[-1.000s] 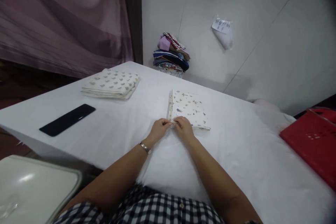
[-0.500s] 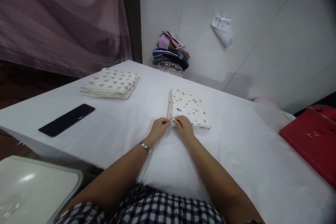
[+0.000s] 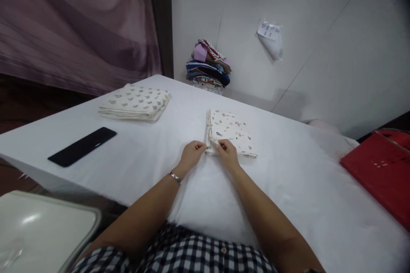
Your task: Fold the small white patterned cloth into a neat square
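A folded cream cloth point(image 3: 232, 130) with small printed motifs lies flat on the white-covered table point(image 3: 282, 196) in front of me. At its near left corner both hands are pinching. My left hand point(image 3: 192, 153) grips the lower layer of that corner, its fingertips closed at the edge. Slightly to the right, my right hand point(image 3: 228, 152) holds the upper layer, lifted a little and apart from the layer below. To the left lies a second folded cloth point(image 3: 136, 102), cream with grey prints, touched by neither hand.
A black phone-like slab point(image 3: 82, 146) lies on the left of the table. Folded clothes point(image 3: 209, 66) are stacked beyond the far edge by the wall. A red bag point(image 3: 381, 170) sits at the right. A pale lidded bin or seat point(image 3: 48, 230) stands at lower left.
My right hand has drawn slightly right with the upper layer, so the corner's layers have parted. My left hand has shifted a little left. The other cloth has stayed put.
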Tool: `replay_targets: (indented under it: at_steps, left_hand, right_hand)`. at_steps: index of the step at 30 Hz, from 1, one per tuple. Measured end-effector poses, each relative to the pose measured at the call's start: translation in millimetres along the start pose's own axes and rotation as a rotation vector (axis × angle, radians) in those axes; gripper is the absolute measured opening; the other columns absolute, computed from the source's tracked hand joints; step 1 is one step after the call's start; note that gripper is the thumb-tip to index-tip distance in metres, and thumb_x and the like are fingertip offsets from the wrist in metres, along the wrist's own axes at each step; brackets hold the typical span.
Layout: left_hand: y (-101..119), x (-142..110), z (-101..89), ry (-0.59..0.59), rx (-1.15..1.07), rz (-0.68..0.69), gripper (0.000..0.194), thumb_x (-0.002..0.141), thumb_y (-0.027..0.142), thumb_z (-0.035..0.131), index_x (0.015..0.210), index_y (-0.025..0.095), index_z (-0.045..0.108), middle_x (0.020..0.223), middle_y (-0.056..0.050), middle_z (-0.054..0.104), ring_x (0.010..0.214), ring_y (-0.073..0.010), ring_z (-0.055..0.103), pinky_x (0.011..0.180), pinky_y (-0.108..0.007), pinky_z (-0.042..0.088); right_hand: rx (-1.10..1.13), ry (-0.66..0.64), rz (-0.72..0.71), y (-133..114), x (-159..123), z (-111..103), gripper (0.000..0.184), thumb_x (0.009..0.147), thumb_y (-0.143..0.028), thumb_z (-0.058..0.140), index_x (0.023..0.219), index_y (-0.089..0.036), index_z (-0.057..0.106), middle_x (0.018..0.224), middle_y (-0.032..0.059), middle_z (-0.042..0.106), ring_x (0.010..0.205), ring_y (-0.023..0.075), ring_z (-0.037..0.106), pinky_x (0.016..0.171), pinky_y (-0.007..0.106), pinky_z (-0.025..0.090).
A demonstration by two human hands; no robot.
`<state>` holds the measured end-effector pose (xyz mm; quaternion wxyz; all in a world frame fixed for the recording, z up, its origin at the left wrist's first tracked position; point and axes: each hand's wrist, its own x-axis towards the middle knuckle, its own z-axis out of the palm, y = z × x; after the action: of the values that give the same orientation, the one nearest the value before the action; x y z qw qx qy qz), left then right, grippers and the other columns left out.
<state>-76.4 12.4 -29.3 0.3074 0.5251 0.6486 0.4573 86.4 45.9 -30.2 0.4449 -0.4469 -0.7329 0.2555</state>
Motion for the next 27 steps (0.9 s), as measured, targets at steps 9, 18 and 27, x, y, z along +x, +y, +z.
replay_targets:
  at_steps: [9,18,27]
  left_hand:
    - [12.2,-9.3,-1.3,-0.076,0.438,0.05,0.038,0.079,0.05,0.047,0.059,0.02,0.061,0.072,-0.003,0.06,0.067,-0.0156,0.052,0.057,-0.026,0.03]
    - [7.5,-6.2,10.6,-0.052,-0.008,0.008,0.021,0.071,0.038,0.058,0.065,0.018,0.056,0.065,0.001,0.056,0.062,-0.0121,0.049,0.058,-0.024,0.035]
    - [13.9,-8.4,8.5,-0.166,-0.323,-0.158,0.017,0.065,0.032,0.062,0.065,0.015,0.062,0.054,0.004,0.053,0.054,-0.0099,0.046,0.055,-0.022,0.036]
  right_hand:
    - [0.009,-0.019,-0.023,-2.4,-0.2,-0.8,0.012,0.082,-0.031,0.052,0.082,-0.021,0.059,0.082,0.0016,0.059,0.075,0.015,0.053,0.068,0.027,0.044]
    - [-0.093,-0.016,-0.124,-7.3,-1.4,-0.1,0.011,0.083,-0.028,0.05,0.084,-0.021,0.059,0.084,0.0034,0.06,0.081,0.017,0.054,0.073,0.029,0.043]
    - [-0.251,-0.124,-0.324,-1.7,-6.1,-4.1,0.019,0.082,-0.026,0.052,0.099,-0.019,0.056,0.099,0.0091,0.06,0.094,0.0214,0.053,0.083,0.035,0.044]
